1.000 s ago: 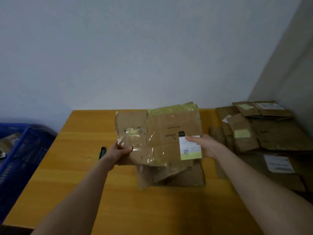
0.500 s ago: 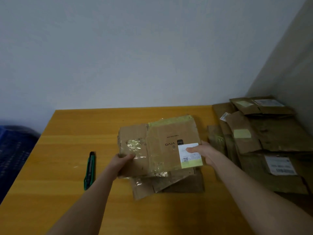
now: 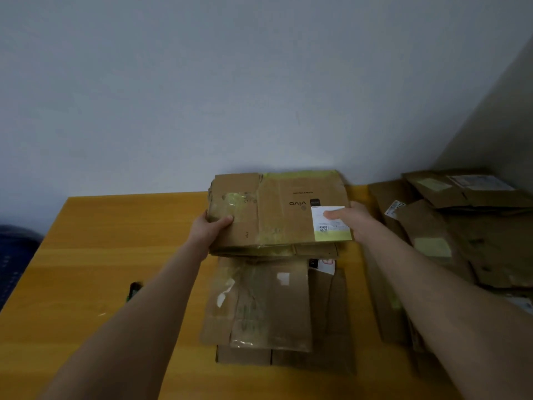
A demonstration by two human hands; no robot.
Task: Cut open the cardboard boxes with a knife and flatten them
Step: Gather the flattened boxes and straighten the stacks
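Note:
A flattened brown cardboard box [image 3: 277,209] with a printed logo, shiny tape and a white and green label is held above the yellow table [image 3: 115,241]. My left hand [image 3: 212,229] grips its left edge, thumb on top. My right hand [image 3: 353,219] grips its right edge, thumb on the label. Under and in front of it lie other flattened boxes [image 3: 268,307] in a small stack. The green and black knife [image 3: 133,290] lies on the table, mostly hidden behind my left forearm.
A large pile of flattened cardboard [image 3: 461,226] fills the right side of the table up to the corner wall. A dark blue crate [image 3: 14,255] stands off the table's left edge. The pale wall runs right behind the table.
Both hands have carried the flattened box up and away from me, so the stack beneath now shows. The view has shifted, and my left forearm now covers most of the knife.

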